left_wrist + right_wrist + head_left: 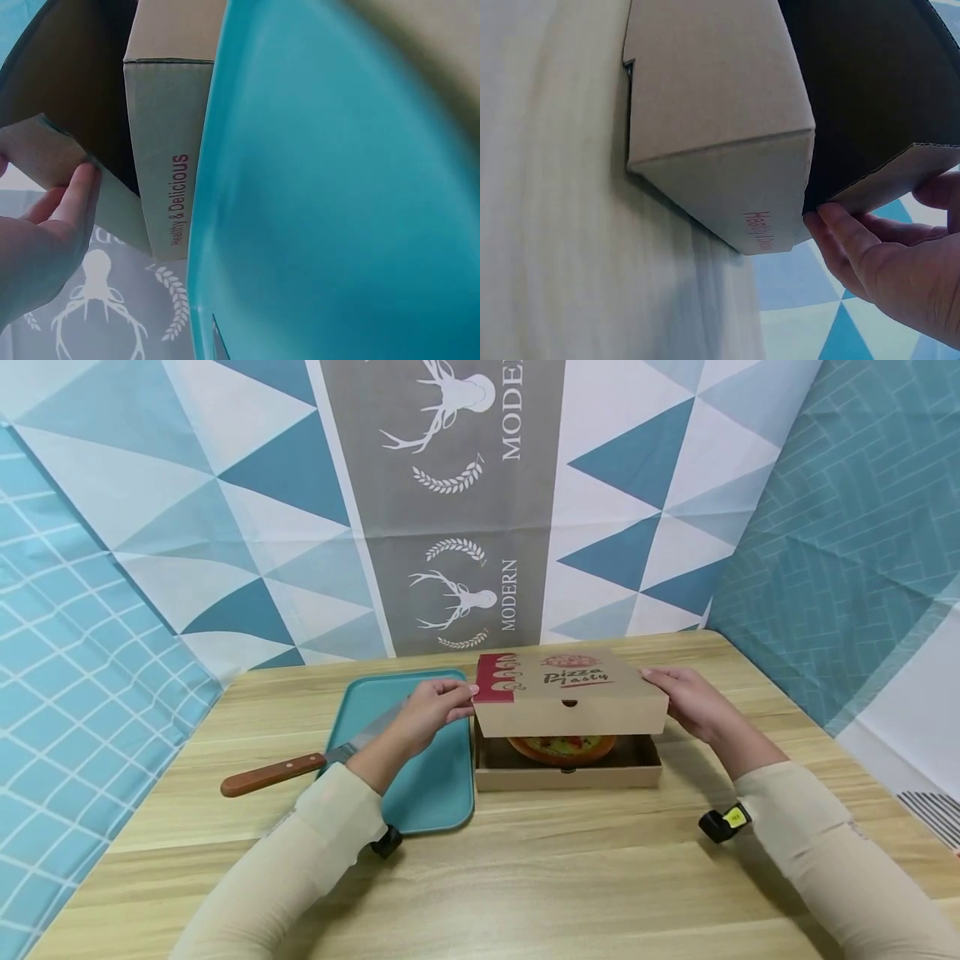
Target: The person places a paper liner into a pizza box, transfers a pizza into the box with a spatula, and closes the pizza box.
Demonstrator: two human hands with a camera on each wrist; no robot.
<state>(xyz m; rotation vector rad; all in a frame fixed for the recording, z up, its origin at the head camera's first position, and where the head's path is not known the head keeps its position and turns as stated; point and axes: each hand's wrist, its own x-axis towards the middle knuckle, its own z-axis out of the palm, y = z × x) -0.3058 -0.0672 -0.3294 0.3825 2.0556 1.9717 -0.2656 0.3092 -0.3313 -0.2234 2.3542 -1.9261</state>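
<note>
A cardboard pizza box (567, 777) stands on the table with its printed lid (592, 714) tilted partly up. Inside the box, a pizza (564, 748) shows below the lid's front flap; its back part is hidden. My left hand (431, 714) pinches the lid's left side, thumb on top and fingers below. At the opposite side, my right hand (692, 703) grips the lid's right edge between thumb and fingers. Both wrist views show the fingertips under the lid's side flap (120, 206), apart from the box's side wall (727, 191).
Left of the box lies a teal tray (431, 793), close against it. A knife with a wooden handle (273, 774) lies across the tray's left rim, its blade partly behind my left hand. Patterned cloth (457, 510) hangs behind the wooden table (540, 877).
</note>
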